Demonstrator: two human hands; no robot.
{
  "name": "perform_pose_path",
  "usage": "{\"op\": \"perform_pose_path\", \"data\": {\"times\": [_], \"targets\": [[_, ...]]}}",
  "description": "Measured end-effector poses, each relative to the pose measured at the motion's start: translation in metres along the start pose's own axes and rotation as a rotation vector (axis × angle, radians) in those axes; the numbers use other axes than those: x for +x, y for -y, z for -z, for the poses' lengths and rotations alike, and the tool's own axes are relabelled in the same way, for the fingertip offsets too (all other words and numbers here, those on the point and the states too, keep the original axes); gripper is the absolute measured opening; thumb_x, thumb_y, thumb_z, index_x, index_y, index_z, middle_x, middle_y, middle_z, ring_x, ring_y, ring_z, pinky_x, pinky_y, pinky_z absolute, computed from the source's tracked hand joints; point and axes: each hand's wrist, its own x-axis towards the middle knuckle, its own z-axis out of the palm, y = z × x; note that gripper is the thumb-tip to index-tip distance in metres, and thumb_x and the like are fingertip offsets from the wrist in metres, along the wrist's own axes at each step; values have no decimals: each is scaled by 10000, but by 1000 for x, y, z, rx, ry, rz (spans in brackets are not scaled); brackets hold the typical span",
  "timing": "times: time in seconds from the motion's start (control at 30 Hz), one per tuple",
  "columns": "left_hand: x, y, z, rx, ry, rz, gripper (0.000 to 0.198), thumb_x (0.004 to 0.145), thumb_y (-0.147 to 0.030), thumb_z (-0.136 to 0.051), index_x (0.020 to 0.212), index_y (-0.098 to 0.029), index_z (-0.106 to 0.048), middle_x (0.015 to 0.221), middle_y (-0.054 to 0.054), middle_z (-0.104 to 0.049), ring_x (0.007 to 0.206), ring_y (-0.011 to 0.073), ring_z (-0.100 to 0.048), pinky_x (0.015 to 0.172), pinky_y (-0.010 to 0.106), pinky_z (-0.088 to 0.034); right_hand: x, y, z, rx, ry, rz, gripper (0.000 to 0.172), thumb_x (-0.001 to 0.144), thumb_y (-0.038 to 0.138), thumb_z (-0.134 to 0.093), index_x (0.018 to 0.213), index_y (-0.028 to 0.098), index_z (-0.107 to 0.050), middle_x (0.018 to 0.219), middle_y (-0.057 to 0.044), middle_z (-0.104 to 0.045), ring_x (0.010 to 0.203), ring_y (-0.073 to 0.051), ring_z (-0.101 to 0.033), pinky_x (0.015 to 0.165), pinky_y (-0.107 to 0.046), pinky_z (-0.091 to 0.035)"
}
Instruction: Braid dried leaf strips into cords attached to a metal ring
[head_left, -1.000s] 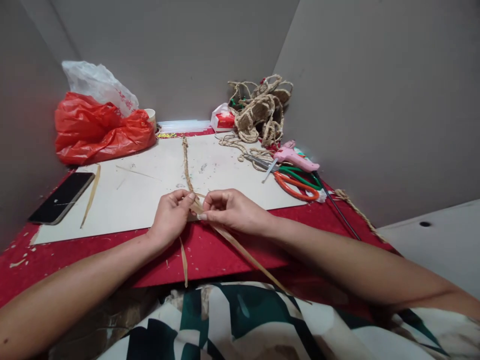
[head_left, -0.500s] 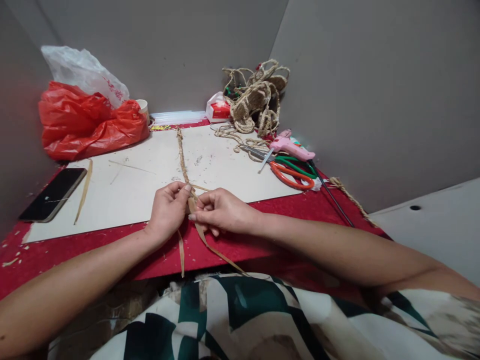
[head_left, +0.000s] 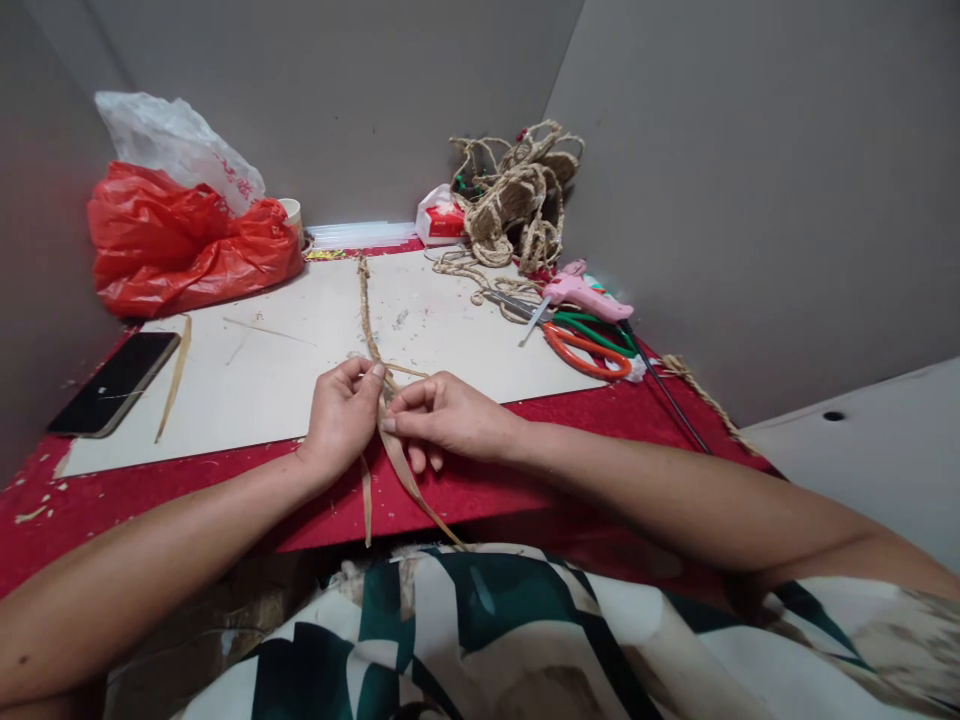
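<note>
A thin tan braided straw cord [head_left: 366, 312] runs from the far part of the white board toward me. My left hand [head_left: 345, 410] pinches its near end between thumb and forefinger. Just to the right, my right hand [head_left: 450, 418] is closed with thumb and forefinger on a flat straw strip [head_left: 401, 468], which curves down past the table's front edge. A second strip [head_left: 367, 500] hangs below my left hand. Another thin strand [head_left: 405, 370] sticks out to the right above my right hand. The exact crossing of the strands is hidden by my fingers.
On the white board [head_left: 285, 390] over red cloth, a phone [head_left: 116, 385] and loose straw [head_left: 174, 380] lie left. Behind stand a red plastic bag [head_left: 187, 250], cup [head_left: 291, 212] and tissue pack [head_left: 441, 216]. Right are woven straw pieces [head_left: 510, 200], a pink glue gun [head_left: 585, 292] and scissors [head_left: 589, 350].
My right hand has shifted slightly up along the flat strip, whose tail has swung a little left. My left hand keeps its pinch. The whole view has moved slightly.
</note>
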Motion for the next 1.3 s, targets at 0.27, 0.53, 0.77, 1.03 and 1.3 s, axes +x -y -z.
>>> {"op": "perform_pose_path", "data": {"times": [0.27, 0.53, 0.77, 1.03, 1.3], "targets": [[0, 2, -1, 1, 35, -15, 241, 802, -388, -566, 723, -160, -544, 539, -32, -514, 448, 74, -439, 437, 186, -335, 2, -2, -3, 8, -54, 31, 186, 769, 306, -624, 732, 136, -558, 426, 33, -574, 350, -80, -533, 353, -152, -435], [-2, -2, -2, -13, 16, -11, 232, 802, -372, -561, 700, -166, -530, 502, -47, -470, 424, 69, -413, 412, 181, -311, -1, 0, -8, -45, -107, 79, 173, 772, 206, -555, 616, 149, -508, 409, 43, -542, 356, -68, -513, 387, -156, -437], [-1, 0, -2, 40, 19, -59, 233, 808, -364, -553, 693, -162, -534, 529, -37, -482, 456, 75, -417, 445, 191, -323, 0, -6, -11, -270, -188, 277, 142, 764, 145, -488, 627, 151, -523, 423, 47, -519, 377, -66, -485, 418, -165, -374], [1, 3, -1, 86, 28, -84, 241, 817, -361, -538, 687, -159, -533, 583, -19, -512, 519, 88, -449, 498, 202, -355, 1, -9, -14, -413, -266, 372, 167, 757, 148, -484, 592, 155, -510, 464, 26, -526, 440, -77, -484, 476, -192, -368], [-1, 1, 0, -59, 37, -8, 235, 807, -373, -554, 701, -169, -504, 504, -56, -466, 429, 64, -396, 440, 180, -313, -3, -8, -6, -270, -309, 322, 194, 814, 230, -497, 629, 169, -491, 494, 28, -530, 455, -86, -519, 484, -194, -409]]}}
